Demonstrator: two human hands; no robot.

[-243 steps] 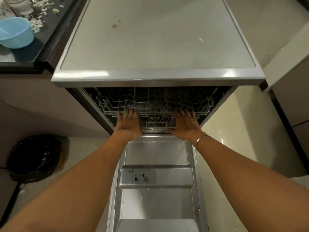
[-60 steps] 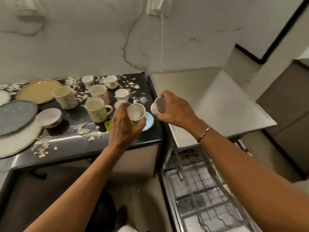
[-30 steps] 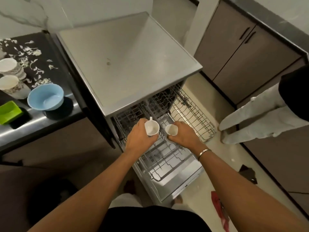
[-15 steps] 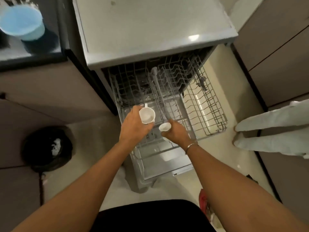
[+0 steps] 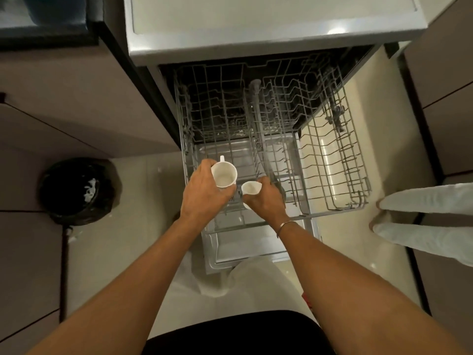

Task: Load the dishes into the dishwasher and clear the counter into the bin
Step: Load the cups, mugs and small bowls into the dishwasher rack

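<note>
Your left grip (image 5: 202,193) is curled round a white cup (image 5: 224,174), mouth up, its handle pointing away toward the dishwasher (image 5: 256,29). Your right grip (image 5: 267,199) is wrapped round a smaller white cup (image 5: 251,188), tipped with its mouth facing the first cup, just beside it. Both cups sit in your grips above the front left part of the pulled-out wire rack (image 5: 332,211), near its front edge; you cannot tell whether either touches the wires. The open door (image 5: 245,249) lies flat beneath the rack. A black-lined bin (image 5: 79,190) stands on the floor off the rack's left side, well apart. Another person's pale trouser legs (image 5: 422,201) stand by the rack's front right corner.
</note>
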